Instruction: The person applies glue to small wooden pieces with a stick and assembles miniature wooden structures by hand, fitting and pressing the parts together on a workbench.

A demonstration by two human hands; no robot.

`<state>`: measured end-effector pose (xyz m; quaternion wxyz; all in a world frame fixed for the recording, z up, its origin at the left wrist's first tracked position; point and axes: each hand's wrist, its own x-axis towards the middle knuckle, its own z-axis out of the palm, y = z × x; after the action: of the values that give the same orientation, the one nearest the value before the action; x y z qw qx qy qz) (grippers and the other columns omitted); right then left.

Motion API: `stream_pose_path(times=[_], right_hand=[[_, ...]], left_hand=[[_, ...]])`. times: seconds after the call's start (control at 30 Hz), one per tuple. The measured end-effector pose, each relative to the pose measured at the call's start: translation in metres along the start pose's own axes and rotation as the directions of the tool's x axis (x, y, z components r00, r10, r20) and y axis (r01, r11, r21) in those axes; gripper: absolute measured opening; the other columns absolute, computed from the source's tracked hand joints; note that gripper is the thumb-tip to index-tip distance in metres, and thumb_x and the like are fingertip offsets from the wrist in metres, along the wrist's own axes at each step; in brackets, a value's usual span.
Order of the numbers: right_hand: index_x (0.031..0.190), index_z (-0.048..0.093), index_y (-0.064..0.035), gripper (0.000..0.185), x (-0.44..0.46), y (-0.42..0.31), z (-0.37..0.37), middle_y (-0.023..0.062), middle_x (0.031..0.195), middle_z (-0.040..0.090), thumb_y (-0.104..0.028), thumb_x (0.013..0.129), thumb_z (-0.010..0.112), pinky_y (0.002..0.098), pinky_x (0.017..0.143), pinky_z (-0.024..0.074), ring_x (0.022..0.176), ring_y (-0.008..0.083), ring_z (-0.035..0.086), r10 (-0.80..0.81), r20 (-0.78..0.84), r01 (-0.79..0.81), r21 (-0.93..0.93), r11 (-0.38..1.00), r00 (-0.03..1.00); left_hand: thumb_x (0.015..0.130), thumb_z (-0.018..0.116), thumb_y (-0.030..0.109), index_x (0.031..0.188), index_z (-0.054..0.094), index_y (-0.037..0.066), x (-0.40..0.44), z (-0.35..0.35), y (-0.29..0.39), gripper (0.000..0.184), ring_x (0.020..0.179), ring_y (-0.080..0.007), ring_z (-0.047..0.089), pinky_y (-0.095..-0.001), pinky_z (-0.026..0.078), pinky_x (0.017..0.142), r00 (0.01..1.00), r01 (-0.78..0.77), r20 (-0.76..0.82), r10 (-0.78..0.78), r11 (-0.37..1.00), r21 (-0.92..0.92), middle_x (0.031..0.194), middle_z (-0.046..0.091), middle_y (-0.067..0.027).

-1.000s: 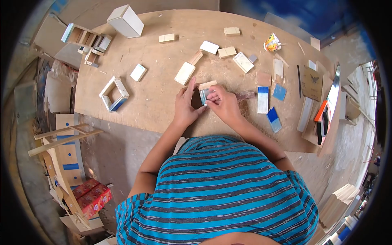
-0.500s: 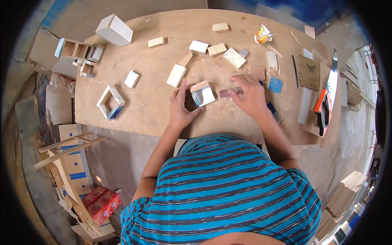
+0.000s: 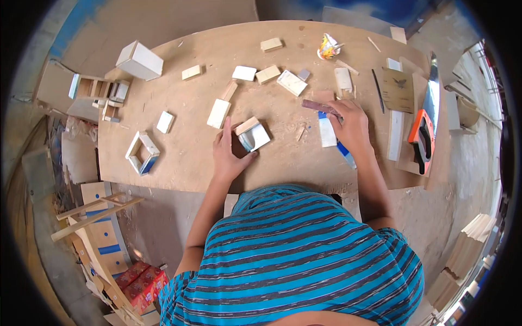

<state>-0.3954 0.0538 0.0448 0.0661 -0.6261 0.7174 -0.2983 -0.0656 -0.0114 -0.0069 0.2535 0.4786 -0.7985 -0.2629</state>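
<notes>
A small open box of wood pieces [image 3: 261, 137], with a white face and a blue-painted side, sits on the table in front of me. My left hand [image 3: 229, 155] curves around its left side, fingers and thumb apart. The thumb tip is close to the box's near corner; I cannot tell whether it touches. To the right, my right hand [image 3: 350, 124] pinches a narrow brown strip of sandpaper [image 3: 318, 105] that points left. Beneath that hand lies a white and blue piece [image 3: 327, 133], partly covered by the fingers.
Several wooden blocks [image 3: 219, 113] lie across the table [image 3: 185, 146]. A four-sided wooden frame [image 3: 142, 153] is at left, near a tall white block [image 3: 140, 61]. A patterned cup [image 3: 328, 48] stands at the back. On the right rests a handsaw [image 3: 425, 127] with an orange handle.
My right hand has picked the sandpaper strip up off the table and moved right with it, uncovering the white and blue piece. My left hand remains beside the box. The view has shifted slightly.
</notes>
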Motion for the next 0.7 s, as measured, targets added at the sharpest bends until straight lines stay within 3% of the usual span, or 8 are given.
stream_pose_path(times=[0.2, 0.43, 0.7], right_hand=[[0.108, 0.071, -0.0051, 0.025, -0.003, 0.042, -0.023, 0.0147, 0.102, 0.068, -0.011, 0.083, 0.067, 0.0438, 0.083, 0.0513, 0.097, 0.0355, 0.063, 0.196, -0.12, -0.214, -0.165, 0.963, 0.973], [0.108, 0.07, -0.0059, 0.024, -0.002, 0.076, -0.037, 0.0155, 0.099, 0.068, -0.019, 0.089, 0.063, 0.0457, 0.081, 0.0515, 0.094, 0.0364, 0.065, 0.295, -0.272, -0.369, -0.281, 0.886, 0.916], [0.106, 0.071, -0.0082, 0.024, 0.003, 0.079, -0.045, 0.0164, 0.1, 0.069, -0.022, 0.086, 0.066, 0.0464, 0.081, 0.0518, 0.093, 0.0364, 0.066, 0.445, -0.152, -0.469, -0.34, 0.815, 0.883]], left_hand=[[0.054, 0.086, 0.019, 0.155, 0.016, 0.004, -0.001, 0.002, -0.002, 0.124, 0.119, -0.0368, 0.053, -0.0471, 0.037, 0.106, 1.0, -0.006, -0.006, 0.006, 1.0, -0.011, 0.131, 0.06, -0.0126], [0.051, 0.086, 0.019, 0.155, 0.015, 0.001, 0.001, 0.002, 0.004, 0.126, 0.118, -0.0374, 0.054, -0.0476, 0.038, 0.105, 0.997, -0.071, -0.03, 0.07, 0.997, -0.025, 0.13, 0.061, -0.0157], [0.06, 0.085, 0.022, 0.155, 0.017, 0.0, -0.008, 0.001, 0.009, 0.119, 0.125, -0.0407, 0.049, -0.0493, 0.036, 0.107, 0.996, -0.075, -0.038, 0.075, 0.997, -0.001, 0.137, 0.054, -0.0198]])
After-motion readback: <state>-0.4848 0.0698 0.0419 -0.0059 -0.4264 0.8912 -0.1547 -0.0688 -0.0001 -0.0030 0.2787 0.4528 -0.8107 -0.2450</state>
